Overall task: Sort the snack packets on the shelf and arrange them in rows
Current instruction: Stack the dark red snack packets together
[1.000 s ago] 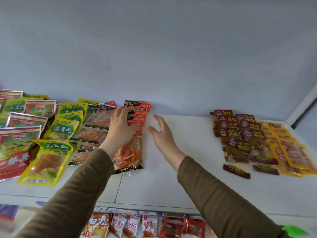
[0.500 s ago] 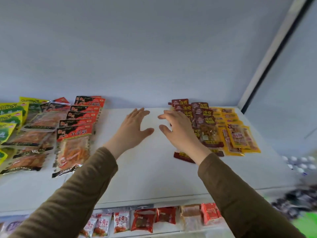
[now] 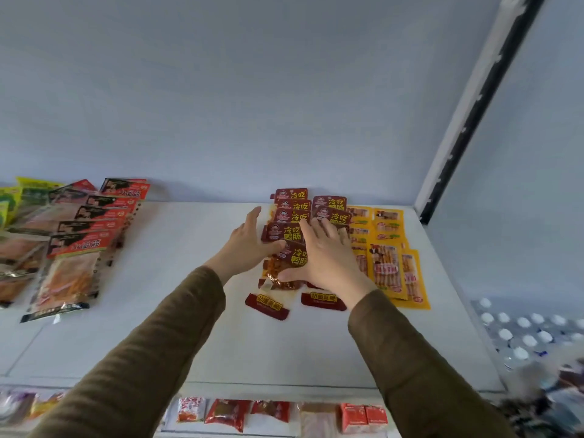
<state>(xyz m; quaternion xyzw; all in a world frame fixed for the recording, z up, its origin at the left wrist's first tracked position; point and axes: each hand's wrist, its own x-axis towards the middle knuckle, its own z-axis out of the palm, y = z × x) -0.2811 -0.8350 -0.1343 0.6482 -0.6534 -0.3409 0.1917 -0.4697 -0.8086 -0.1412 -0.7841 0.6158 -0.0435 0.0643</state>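
Two overlapping rows of dark red snack packets (image 3: 290,196) lie at the back middle of the white shelf (image 3: 177,311). My left hand (image 3: 248,248) lies with straight fingers along the left edge of the left row, thumb on a packet. My right hand (image 3: 328,257) rests flat with spread fingers on top of the rows, its thumb against the near packet's clear part. Yellow packets (image 3: 387,270) lie in rows just right of them. Red-and-black packets (image 3: 91,245) overlap in a row at the far left, with green and yellow ones partly cut off beyond.
A grey wall closes the back of the shelf, and a slanted upright post (image 3: 474,105) bounds its right end. Small red and white packets (image 3: 227,409) line the shelf below. White bottle caps (image 3: 521,330) show at lower right.
Both hands moved right, from the red-and-black row across the bare shelf, and now lie on the dark red packets. The view swung right with them.
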